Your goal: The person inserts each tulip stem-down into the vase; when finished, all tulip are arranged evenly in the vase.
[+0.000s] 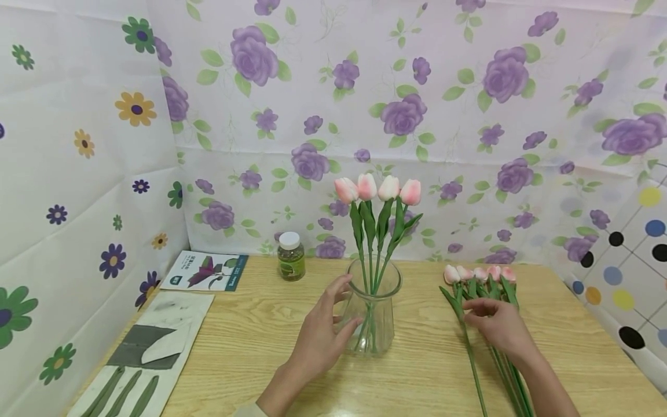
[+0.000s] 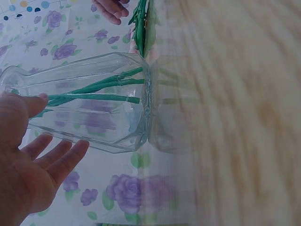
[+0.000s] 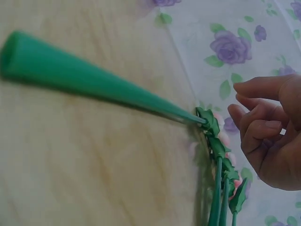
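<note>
A clear glass vase (image 1: 385, 327) stands upright on the table, holding several pink-and-white tulips (image 1: 388, 188) whose green stems (image 2: 108, 84) cross inside the glass. My left hand (image 1: 325, 330) is at the vase's left side, its thumb and spread fingers loosely bent beside the neck and upper wall. To the right, more pink tulips (image 1: 480, 274) lie in a row with their blooms toward the back wall. Over their leaves and stems hovers my right hand (image 1: 497, 327), fingers loosely bent. In the right wrist view this hand (image 3: 270, 127) shows nothing between thumb and fingertips.
A jar with a white lid (image 1: 290, 256) stands at the back, left of the vase. A printed booklet (image 1: 203, 271) and a pale sheet with grey-green shapes (image 1: 151, 341) lie along the left edge. Flower-patterned cloth (image 1: 323, 87) hangs behind the wooden table (image 1: 239, 347).
</note>
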Tool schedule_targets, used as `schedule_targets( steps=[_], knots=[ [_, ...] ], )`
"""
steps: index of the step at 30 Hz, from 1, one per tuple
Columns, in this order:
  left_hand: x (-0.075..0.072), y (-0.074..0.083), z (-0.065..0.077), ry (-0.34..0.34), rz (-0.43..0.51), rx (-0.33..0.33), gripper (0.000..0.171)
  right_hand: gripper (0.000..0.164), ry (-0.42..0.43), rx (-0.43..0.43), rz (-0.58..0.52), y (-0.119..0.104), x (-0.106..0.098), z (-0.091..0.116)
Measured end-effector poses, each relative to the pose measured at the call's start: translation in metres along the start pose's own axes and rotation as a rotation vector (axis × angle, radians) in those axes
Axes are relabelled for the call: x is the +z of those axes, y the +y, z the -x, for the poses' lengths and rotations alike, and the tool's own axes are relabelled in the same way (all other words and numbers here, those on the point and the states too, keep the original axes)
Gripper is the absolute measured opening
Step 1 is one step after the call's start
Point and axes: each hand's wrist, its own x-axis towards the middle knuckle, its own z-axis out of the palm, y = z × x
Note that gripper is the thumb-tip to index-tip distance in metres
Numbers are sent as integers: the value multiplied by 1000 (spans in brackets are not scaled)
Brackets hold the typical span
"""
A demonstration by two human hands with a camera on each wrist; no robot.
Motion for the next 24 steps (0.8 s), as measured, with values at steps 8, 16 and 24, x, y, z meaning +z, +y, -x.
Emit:
schedule_targets(
  steps=[8,16,24],
  knots=[
    [0,1,0,4,0,3,85,31,2,-29,117,9,3,-1],
    [0,2,0,3,2,-3,83,32,-31,7,127,13,2,-3],
    [0,2,0,6,3,-7,83,29,-30,20,143,14,4,-4]
  ],
)
